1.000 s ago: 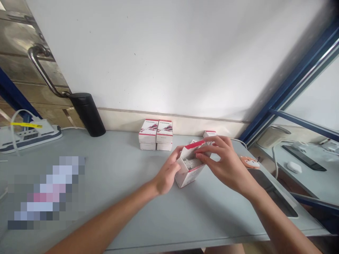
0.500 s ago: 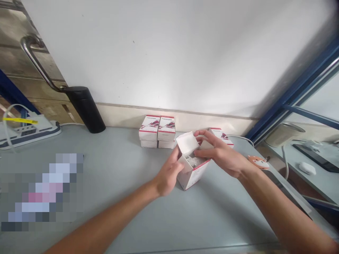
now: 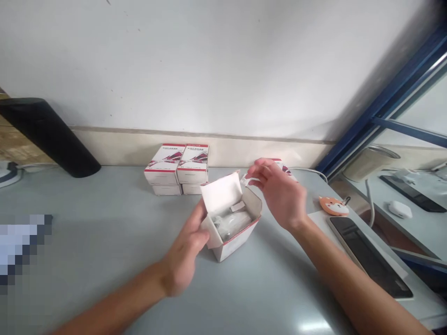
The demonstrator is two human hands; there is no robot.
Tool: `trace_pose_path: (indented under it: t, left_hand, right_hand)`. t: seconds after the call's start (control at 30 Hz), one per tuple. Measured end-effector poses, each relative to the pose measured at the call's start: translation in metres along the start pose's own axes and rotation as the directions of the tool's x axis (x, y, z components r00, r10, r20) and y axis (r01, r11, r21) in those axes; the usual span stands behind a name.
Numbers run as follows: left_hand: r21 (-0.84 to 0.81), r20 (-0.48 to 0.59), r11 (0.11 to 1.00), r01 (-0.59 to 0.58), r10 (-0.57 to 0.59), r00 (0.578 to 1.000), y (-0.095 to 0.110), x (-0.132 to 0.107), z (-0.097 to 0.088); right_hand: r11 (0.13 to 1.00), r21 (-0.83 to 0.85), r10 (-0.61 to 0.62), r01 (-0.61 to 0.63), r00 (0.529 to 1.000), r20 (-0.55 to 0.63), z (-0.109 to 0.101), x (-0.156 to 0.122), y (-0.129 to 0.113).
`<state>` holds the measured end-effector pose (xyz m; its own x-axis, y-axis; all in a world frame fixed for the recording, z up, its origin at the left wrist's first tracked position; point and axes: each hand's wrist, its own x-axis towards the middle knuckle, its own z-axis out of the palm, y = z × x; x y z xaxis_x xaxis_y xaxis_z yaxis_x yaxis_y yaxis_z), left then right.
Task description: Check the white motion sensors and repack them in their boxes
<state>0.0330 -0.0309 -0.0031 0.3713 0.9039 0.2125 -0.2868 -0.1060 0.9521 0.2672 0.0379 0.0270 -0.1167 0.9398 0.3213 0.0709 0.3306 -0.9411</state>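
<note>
An opened white cardboard box point(image 3: 230, 251) with red edges stands on the grey table, its lid flap raised at the back. Clear plastic-wrapped contents point(image 3: 235, 224) and a small white piece point(image 3: 238, 206) show inside. My left hand point(image 3: 186, 251) grips the box at its left side, thumb on the side flap. Just above the box's right rear corner is my right hand point(image 3: 277, 190), fingers curled together. By its fingertips shows a small whitish bit point(image 3: 245, 180), too unclear to name.
Several closed white-and-red boxes point(image 3: 176, 165) are stacked by the wall, and another box point(image 3: 286, 170) sits behind my right hand. A black cylinder point(image 3: 52, 139) stands at left. On the right lie an orange animal-face case point(image 3: 333, 205) and a dark phone-like device point(image 3: 372, 256).
My right hand has lifted out of the box and moved to its right rear. The view has shifted to the right, and the box's contents are more visible. My left hand keeps its grip.
</note>
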Motion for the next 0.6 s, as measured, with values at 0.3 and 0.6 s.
trace_pose_path:
  t: [0.3, 0.6]
  left_hand:
    - [0.086, 0.035, 0.995, -0.048, 0.046, 0.998, -0.003, 0.001, -0.003]
    - [0.115, 0.099, 0.989, -0.088, 0.077, 0.992, -0.004, 0.0, -0.004]
  right_hand:
    - [0.576, -0.795, -0.003, 0.191, 0.973, 0.231, -0.01, 0.0, 0.046]
    - [0.656, -0.744, -0.114, 0.127, 0.991, 0.069, -0.006, 0.001, 0.018]
